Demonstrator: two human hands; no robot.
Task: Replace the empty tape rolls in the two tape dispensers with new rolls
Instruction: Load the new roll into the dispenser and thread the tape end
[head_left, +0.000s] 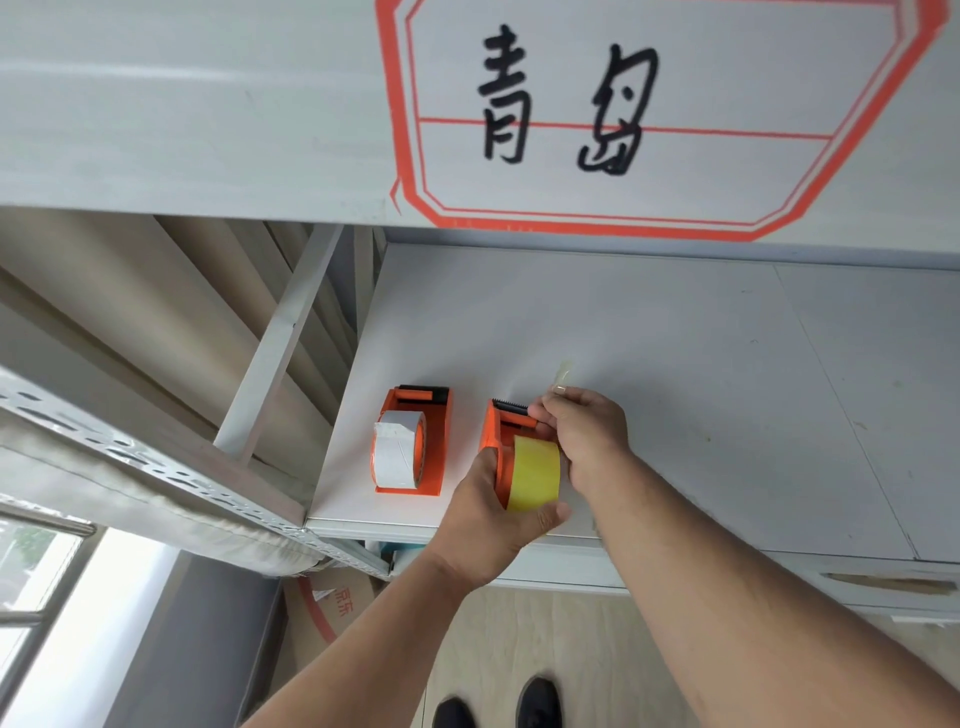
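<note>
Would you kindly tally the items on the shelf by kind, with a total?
Orange tape dispensers: 2, the left dispenser and the right dispenser
Tape rolls: 2, a white roll and a yellow roll
Total: 4

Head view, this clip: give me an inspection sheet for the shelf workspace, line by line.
Surface: white shelf board, faintly marked with specks, inside a metal rack.
Job's things: left orange plastic tape dispenser carries a white tape roll; right orange plastic tape dispenser carries a yellow tape roll.
Clutter: nothing seen on the shelf.
Grippers: left hand grips the right dispenser and yellow roll from the near side; right hand pinches a clear tape end past the serrated cutter.
Cables: nothing seen.
Surroundings: red-bordered label with black handwriting on the beam above; cardboard box and window lower left; dark shoes on the floor.
</note>
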